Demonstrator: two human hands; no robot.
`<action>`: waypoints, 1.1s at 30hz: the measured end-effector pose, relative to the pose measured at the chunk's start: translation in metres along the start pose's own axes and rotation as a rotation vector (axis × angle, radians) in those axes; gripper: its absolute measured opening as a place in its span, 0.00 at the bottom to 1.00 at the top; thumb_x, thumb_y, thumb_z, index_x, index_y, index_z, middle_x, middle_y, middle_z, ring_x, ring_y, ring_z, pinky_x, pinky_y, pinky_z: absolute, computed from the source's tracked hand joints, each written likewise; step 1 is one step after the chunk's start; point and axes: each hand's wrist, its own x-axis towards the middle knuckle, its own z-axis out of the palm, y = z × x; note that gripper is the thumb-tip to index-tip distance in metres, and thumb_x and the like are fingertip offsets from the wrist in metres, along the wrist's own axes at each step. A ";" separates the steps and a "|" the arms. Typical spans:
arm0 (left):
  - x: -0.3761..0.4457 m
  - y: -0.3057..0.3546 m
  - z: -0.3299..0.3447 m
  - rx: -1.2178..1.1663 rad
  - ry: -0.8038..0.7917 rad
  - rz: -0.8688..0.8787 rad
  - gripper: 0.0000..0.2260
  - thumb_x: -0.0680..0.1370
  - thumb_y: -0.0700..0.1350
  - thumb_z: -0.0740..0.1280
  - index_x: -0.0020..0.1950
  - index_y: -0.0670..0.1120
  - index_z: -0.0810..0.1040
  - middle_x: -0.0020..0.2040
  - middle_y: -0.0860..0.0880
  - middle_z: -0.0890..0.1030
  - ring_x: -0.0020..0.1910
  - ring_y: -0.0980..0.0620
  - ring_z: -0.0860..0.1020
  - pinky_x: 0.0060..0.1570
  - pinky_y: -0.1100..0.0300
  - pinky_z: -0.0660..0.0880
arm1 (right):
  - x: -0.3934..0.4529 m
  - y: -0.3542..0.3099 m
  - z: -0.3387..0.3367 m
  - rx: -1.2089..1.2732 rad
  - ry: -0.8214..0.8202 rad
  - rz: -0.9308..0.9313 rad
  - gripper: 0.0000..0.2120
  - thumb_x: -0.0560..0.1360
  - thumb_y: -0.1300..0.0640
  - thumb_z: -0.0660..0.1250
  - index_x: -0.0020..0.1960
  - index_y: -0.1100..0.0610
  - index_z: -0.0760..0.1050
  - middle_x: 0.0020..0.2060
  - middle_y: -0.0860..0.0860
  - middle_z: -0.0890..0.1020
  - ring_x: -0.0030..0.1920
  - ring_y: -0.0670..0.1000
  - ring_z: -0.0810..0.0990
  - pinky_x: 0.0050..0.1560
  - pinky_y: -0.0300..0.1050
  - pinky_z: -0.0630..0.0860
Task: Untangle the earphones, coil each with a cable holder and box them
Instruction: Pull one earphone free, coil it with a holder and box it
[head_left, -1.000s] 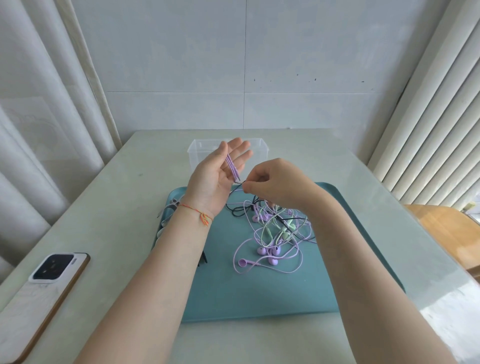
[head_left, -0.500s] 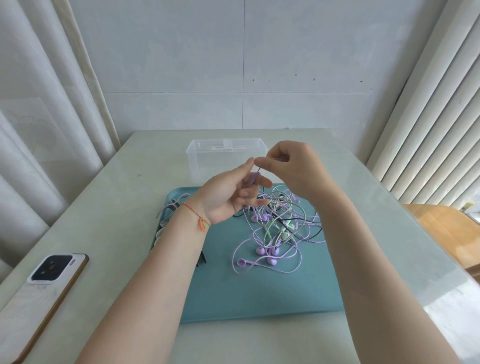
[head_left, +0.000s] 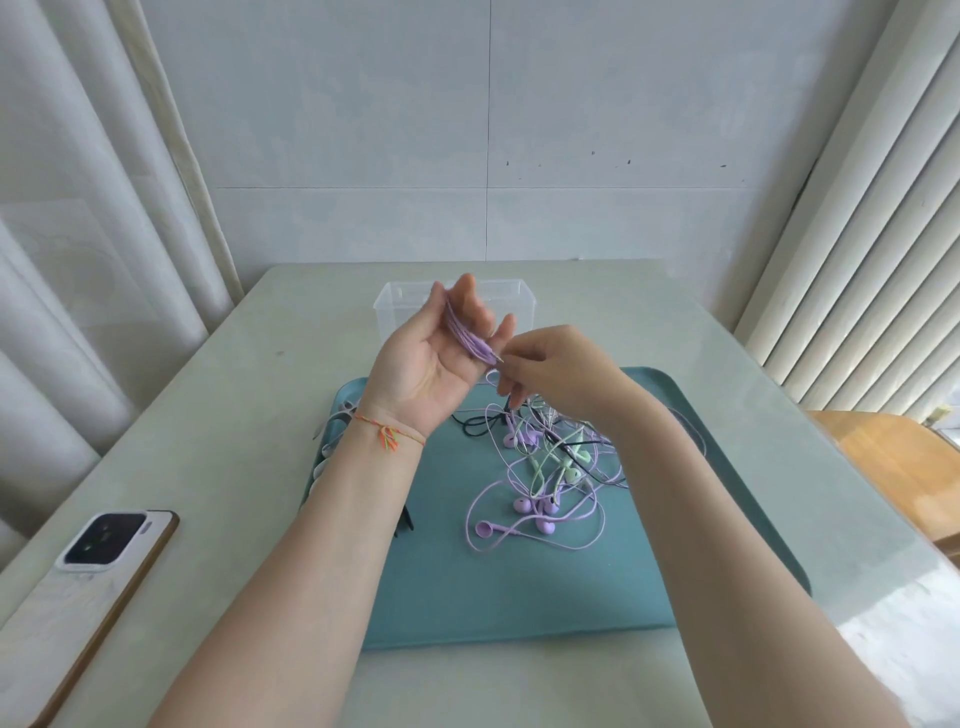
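1. Above the tray's far edge, a purple earphone cable (head_left: 464, 332) lies wound in loops around the raised fingers of the left hand (head_left: 431, 358), which carries it on near-straight fingers.
2. The right hand (head_left: 556, 371) pinches the cable's free end beside the loops.
3. Step in hand, by judgement: coiling; next, a cable holder must bind the coil.
4. Remaining earphones (head_left: 540, 478) lie tangled on the teal tray (head_left: 467, 597); the clear box (head_left: 509, 304) stands behind.
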 end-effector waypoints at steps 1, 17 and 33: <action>0.000 0.000 0.000 0.010 0.012 0.039 0.19 0.82 0.48 0.56 0.44 0.41 0.83 0.41 0.47 0.83 0.42 0.48 0.83 0.57 0.47 0.77 | 0.001 0.001 0.001 0.003 -0.024 0.010 0.13 0.78 0.59 0.63 0.36 0.52 0.79 0.26 0.43 0.81 0.27 0.41 0.78 0.28 0.33 0.68; 0.003 -0.024 -0.016 1.222 0.200 0.368 0.12 0.82 0.48 0.61 0.50 0.46 0.83 0.48 0.49 0.85 0.50 0.59 0.81 0.56 0.67 0.73 | 0.007 0.010 0.009 -0.343 0.028 -0.014 0.12 0.72 0.65 0.62 0.48 0.52 0.79 0.36 0.45 0.75 0.37 0.47 0.73 0.38 0.40 0.69; 0.004 -0.025 -0.021 1.804 0.203 -0.021 0.10 0.80 0.43 0.62 0.44 0.38 0.73 0.35 0.50 0.71 0.38 0.49 0.67 0.34 0.61 0.63 | 0.007 0.024 -0.004 -0.293 0.047 -0.003 0.08 0.70 0.54 0.71 0.48 0.51 0.76 0.43 0.48 0.79 0.37 0.43 0.74 0.35 0.33 0.69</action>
